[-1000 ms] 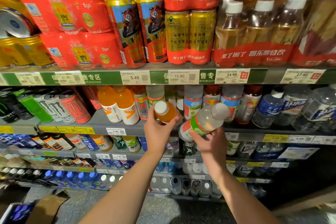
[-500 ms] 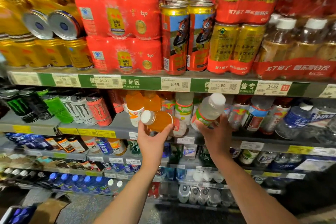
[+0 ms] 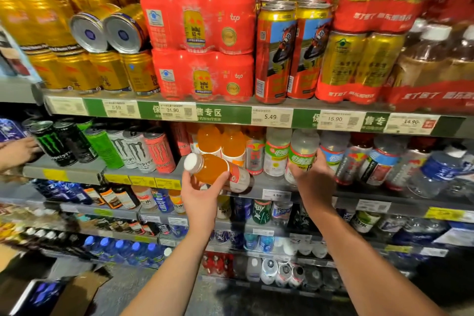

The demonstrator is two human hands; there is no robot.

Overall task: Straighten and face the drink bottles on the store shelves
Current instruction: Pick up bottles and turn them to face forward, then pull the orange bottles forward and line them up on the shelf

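My left hand [image 3: 201, 194] grips an orange drink bottle [image 3: 216, 170] with a white cap, tilted with the cap pointing up and left, in front of the middle shelf [image 3: 256, 185]. My right hand [image 3: 314, 178] is closed around a clear bottle with a green and red label [image 3: 301, 155], which stands nearly upright on that shelf among similar bottles. Two more orange bottles [image 3: 220, 142] stand upright behind the one I hold.
Energy drink cans [image 3: 133, 149] fill the shelf's left side, water bottles [image 3: 436, 169] its right. Gold cans and red multipacks [image 3: 202, 41] sit on the shelf above. Another person's hand [image 3: 15, 151] reaches in at the far left. A cardboard box [image 3: 77, 292] lies on the floor.
My right hand has carried the clear bottle from a tilted hold out front into the shelf row, now almost upright. The orange bottle stays tilted in my left hand. My view shifted right.
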